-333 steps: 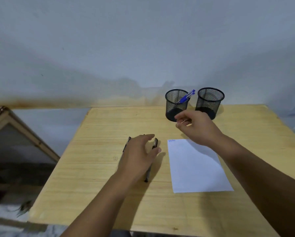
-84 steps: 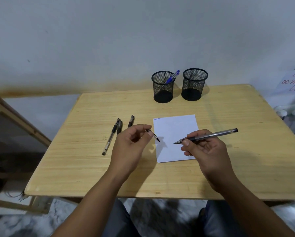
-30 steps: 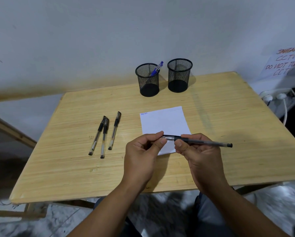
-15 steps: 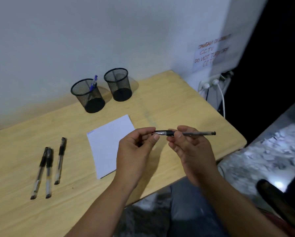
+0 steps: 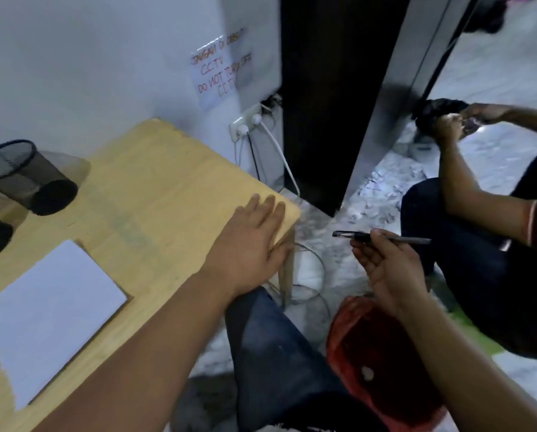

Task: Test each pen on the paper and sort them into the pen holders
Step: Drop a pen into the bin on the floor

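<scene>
Fingers of the right hand (image 5: 385,269) pinch a black pen (image 5: 382,237) off the desk (image 5: 155,182); the left hand (image 5: 251,244) lies flat near its corner beside the paper (image 5: 42,313).

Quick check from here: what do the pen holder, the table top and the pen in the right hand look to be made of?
Pen holder: black wire mesh, likely metal; the wall shows through it.
Table: light wood with a faint sheen; grain lines run along it.
Pen held by the right hand: probably plastic, dark cap, greyish barrel; too blurred to be sure.
</scene>
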{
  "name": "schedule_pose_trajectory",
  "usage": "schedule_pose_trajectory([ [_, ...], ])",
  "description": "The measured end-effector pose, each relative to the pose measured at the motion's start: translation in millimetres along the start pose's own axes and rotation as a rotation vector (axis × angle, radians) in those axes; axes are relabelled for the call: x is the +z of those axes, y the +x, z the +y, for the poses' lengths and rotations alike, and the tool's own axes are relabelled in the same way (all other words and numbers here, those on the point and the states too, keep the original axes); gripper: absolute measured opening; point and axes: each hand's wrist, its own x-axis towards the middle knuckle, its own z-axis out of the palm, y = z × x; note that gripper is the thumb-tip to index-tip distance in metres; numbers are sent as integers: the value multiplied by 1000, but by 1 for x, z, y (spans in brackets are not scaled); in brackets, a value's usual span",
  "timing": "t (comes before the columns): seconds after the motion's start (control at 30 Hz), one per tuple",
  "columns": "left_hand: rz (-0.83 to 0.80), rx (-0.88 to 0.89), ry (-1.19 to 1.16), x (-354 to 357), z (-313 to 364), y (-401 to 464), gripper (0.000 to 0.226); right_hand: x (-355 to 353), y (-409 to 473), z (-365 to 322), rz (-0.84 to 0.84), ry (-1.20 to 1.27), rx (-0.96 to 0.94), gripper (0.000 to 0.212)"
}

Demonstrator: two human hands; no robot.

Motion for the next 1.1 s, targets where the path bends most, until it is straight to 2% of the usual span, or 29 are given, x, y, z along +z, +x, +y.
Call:
schedule_pose_trajectory([
  [0.1,-46,3,115,9,-3,6,71,-55,11,22,115,-51,63,12],
  [0.3,-28,2,111,8,-6,6,72,-140,11,80,283,-100,305,19],
  [0.43,-21,-4,120,8,-6,5,68,-168,9,100,381,-134,405,8],
  [0.6,-12,-1,120,7,-5,5,70,-184,6,111,416,-224,475,8],
  [0.8,-9,-11,103,6,-4,5,72,-191,8,117,362,-276,560,29],
  [0.9,0,-18,67,6,-4,6,72,-174,3,110,304,-422,493,20],
  [1.03,3,-27,-1,2,-4,6,71,-137,-1,90,181,-685,262,21],
  [1.1,-6,-34,-70,-1,-4,6,69,-113,-4,74,91,-781,140,13],
])
